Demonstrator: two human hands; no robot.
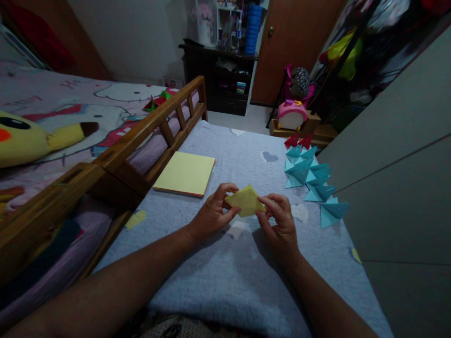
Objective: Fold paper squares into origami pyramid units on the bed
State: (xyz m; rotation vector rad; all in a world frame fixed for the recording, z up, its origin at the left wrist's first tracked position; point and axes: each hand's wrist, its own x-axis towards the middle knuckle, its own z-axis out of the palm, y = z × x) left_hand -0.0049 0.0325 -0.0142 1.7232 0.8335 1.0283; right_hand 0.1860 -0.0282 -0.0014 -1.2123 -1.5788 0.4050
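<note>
A folded yellow paper (248,201) is held up between my two hands over the blue patterned cloth (225,277). My left hand (215,211) pinches its left corner between thumb and fingers. At the right corner, my right hand (280,223) grips the paper with thumb and fingertips. A stack of square paper (185,173), pale yellow on top, lies to the left beyond my left hand. Several folded turquoise paper pieces (298,171) stand in a cluster on the right, with red folded pieces (299,141) behind them.
A wooden rail (151,129) runs along the left side, with a bed and a yellow plush toy (24,139) beyond it. A pale cabinet (398,188) stands close on the right. At the back are a dark shelf (218,77) and a pink toy case (292,115).
</note>
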